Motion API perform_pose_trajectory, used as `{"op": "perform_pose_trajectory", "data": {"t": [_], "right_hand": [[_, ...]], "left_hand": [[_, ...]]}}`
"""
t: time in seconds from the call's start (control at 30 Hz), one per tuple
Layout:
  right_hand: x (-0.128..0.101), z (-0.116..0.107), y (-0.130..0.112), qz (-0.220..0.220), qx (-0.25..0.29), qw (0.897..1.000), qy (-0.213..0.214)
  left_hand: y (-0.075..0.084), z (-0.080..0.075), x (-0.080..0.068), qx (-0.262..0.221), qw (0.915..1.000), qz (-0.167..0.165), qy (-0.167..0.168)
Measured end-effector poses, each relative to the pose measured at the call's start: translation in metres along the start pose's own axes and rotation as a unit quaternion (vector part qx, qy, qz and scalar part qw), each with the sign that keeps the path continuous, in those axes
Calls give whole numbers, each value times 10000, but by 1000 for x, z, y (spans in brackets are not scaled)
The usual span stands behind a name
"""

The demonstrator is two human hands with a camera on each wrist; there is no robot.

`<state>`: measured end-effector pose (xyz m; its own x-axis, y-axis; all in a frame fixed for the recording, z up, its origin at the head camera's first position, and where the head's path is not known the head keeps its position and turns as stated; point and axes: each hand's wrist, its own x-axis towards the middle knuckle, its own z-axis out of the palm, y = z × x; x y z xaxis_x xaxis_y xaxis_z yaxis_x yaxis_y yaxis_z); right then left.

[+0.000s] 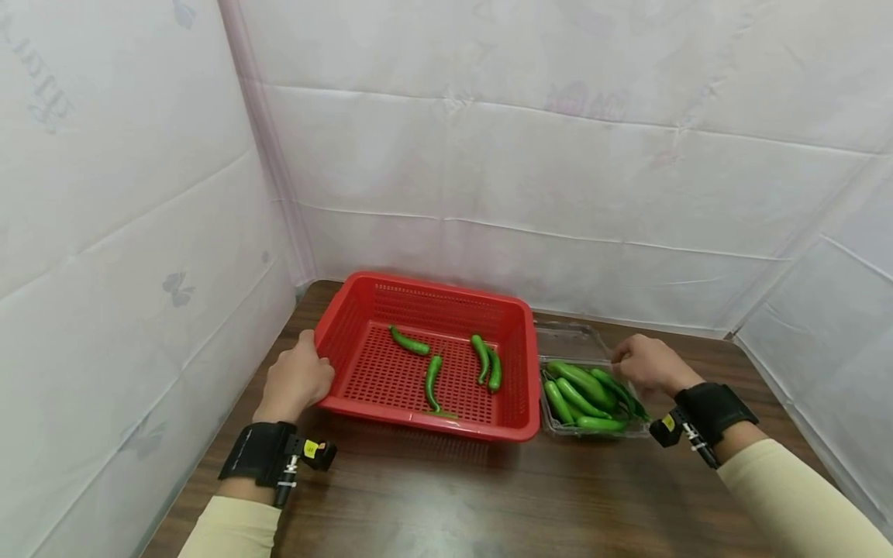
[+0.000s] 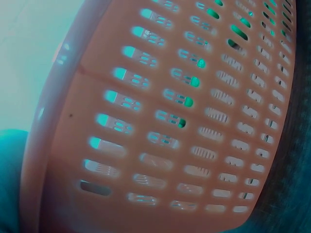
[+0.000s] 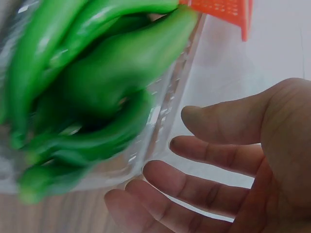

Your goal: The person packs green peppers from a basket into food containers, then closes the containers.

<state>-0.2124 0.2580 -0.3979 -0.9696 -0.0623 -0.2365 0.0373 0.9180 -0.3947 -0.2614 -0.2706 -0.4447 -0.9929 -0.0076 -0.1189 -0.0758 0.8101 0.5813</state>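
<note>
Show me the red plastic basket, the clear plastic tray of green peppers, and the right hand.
red plastic basket (image 1: pixel 512 306): head view, far rim.
clear plastic tray (image 1: pixel 567 338): head view, bare far part.
right hand (image 1: pixel 645 363): head view, back of hand.

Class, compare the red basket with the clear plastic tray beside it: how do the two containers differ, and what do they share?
The red basket is opaque and perforated; the clear plastic tray is see-through. The basket is larger than the tray. Peppers in the basket lie scattered; peppers in the tray are piled together. Both sit on the wooden table holding green peppers.
</note>
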Motion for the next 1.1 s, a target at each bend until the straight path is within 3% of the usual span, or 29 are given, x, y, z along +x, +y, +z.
{"op": "perform_pose_trajectory", "data": {"t": [0.07, 0.3, 0.5, 0.77, 1.1], "right_hand": [[4, -4, -9, -125, -210, 9997, 94], [26, -19, -60, -434, -187, 9983, 333], [52, -17, -120, -677, -871, 9915, 689], [104, 15, -183, -791, -1200, 9895, 152], [139, 70, -199, -97, -1480, 9872, -592]], "left_hand": [[0, 0, 0, 31, 10000, -10, -15], [1, 0, 0, -22, 10000, -5, 42], [1, -2, 0, -50, 10000, -11, 74], [1, -3, 0, -27, 9999, -68, 84], [4, 1, -1, -28, 9998, -175, 95]]}}
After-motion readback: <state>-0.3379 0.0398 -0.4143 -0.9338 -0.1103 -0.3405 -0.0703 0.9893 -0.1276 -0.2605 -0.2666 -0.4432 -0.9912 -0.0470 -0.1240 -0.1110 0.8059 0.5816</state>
